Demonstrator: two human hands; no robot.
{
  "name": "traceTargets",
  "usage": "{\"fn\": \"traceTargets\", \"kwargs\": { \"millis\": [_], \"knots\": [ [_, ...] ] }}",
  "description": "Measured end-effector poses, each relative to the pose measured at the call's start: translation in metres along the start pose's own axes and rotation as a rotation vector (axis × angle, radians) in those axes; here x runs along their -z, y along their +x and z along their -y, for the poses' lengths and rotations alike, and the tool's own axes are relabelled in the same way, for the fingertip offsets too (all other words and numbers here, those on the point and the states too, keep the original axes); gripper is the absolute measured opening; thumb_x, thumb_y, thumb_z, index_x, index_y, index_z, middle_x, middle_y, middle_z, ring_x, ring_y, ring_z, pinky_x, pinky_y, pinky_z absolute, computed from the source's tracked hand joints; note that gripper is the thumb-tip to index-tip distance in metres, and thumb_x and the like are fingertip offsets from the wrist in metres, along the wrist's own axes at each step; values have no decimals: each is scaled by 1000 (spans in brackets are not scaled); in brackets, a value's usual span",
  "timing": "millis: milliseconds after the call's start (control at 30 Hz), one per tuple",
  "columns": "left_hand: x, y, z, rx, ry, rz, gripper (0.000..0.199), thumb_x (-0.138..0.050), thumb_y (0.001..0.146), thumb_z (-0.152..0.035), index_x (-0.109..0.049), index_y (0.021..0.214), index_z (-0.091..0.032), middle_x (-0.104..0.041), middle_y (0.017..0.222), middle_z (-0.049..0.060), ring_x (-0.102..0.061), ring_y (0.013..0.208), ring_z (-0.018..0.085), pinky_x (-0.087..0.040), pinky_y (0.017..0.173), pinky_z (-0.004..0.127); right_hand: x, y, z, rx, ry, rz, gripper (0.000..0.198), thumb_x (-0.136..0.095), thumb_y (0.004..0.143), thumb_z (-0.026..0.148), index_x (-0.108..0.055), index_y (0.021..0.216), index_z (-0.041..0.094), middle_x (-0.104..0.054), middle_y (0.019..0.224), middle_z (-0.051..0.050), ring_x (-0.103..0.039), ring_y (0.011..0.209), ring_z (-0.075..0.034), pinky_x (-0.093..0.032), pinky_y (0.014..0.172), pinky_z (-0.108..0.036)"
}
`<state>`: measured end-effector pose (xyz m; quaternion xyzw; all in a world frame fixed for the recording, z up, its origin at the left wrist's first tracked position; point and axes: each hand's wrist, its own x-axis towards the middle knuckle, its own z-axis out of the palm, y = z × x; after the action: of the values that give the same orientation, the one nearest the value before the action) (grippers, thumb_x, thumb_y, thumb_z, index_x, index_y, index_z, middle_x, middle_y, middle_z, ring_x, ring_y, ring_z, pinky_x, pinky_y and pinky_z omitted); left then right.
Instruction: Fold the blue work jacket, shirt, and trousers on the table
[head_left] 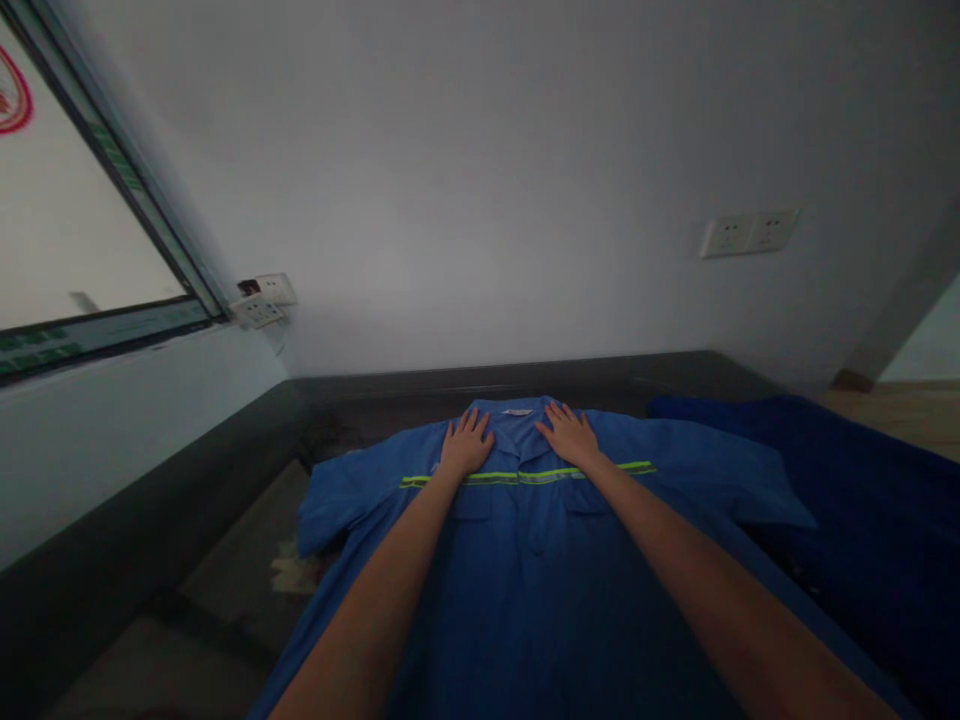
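A blue short-sleeved work shirt [517, 540] lies spread out front side up, its collar at the far end and a yellow-green reflective stripe across the chest. My left hand [466, 445] rests flat on it beside the left edge of the collar, fingers spread. On the other side of the collar, my right hand [570, 435] also lies flat with its fingers apart. Neither hand grips the cloth. Both forearms cover parts of the shirt front, and its lower end runs out of view.
A darker blue cloth [847, 480] lies to the right, partly under the sleeve. Behind the shirt runs a dark ledge [465, 380] along the wall. Wall sockets [750, 233] sit at right, with a power strip [257, 310] at left below a window frame [112, 325].
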<state>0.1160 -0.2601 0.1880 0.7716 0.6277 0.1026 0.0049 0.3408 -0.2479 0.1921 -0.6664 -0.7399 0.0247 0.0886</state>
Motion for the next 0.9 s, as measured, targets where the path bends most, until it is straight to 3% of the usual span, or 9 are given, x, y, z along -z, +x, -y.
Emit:
{"fn": "traceTargets", "kwargs": {
  "millis": [100,200,333,433,567,667,800,900],
  "knots": [
    [1,0,0,9,-1,7,58,-24,94,-46,-28,147,-24,-20,155,4,-17,144,24,-16,115,51,2,0,-1,-9,17,1,63,-21,96,52,-27,148,16,-21,155,-6,-16,143,-26,-13,114,-53],
    [2,-1,-1,3,-4,6,58,-24,94,-46,-28,147,-24,-21,155,5,-16,144,24,-16,115,51,12,-10,3,16,53,-94,63,-24,96,50,-30,146,13,-24,154,-8,-16,143,-26,-16,113,-52],
    [2,0,-1,5,-22,5,56,-26,94,-46,-29,147,-26,-21,155,5,-17,144,24,-17,114,52,26,-47,21,205,58,-222,60,-23,97,47,-33,145,13,-26,153,-10,-14,144,-24,-14,114,-51],
    [0,1,0,-7,-44,-20,55,-29,94,-44,-27,147,-29,-23,155,6,-19,143,25,-19,113,53,25,-83,36,312,65,-106,65,-21,95,56,-33,145,16,-26,153,-8,-18,142,-26,-17,113,-54],
    [-5,1,4,-32,-103,-86,55,-34,94,-42,-26,147,-30,-28,153,8,-23,142,27,-20,112,54,18,-109,45,335,52,39,70,-16,93,62,-29,147,19,-27,153,-7,-24,141,-26,-17,112,-56],
    [-5,1,6,-19,-211,-185,56,-41,92,-39,-30,145,-25,-34,150,11,-29,139,28,-25,111,50,16,-111,45,333,21,38,71,-14,92,63,-26,148,20,-27,153,-6,-22,141,-26,-15,112,-56],
    [7,5,8,10,-386,-457,51,-42,90,-24,-39,139,-15,-48,137,15,-41,131,22,-29,111,40,17,-110,46,325,-9,29,71,-15,92,63,-25,148,20,-26,153,-6,-21,142,-25,-15,112,-55],
    [30,8,30,256,-476,-592,50,-40,87,-17,-40,137,-14,-52,132,12,-47,124,17,-34,108,31,16,-110,46,322,-14,28,70,-12,93,61,-26,148,20,-27,153,-5,-22,141,-24,-15,113,-54]
  ]
}}
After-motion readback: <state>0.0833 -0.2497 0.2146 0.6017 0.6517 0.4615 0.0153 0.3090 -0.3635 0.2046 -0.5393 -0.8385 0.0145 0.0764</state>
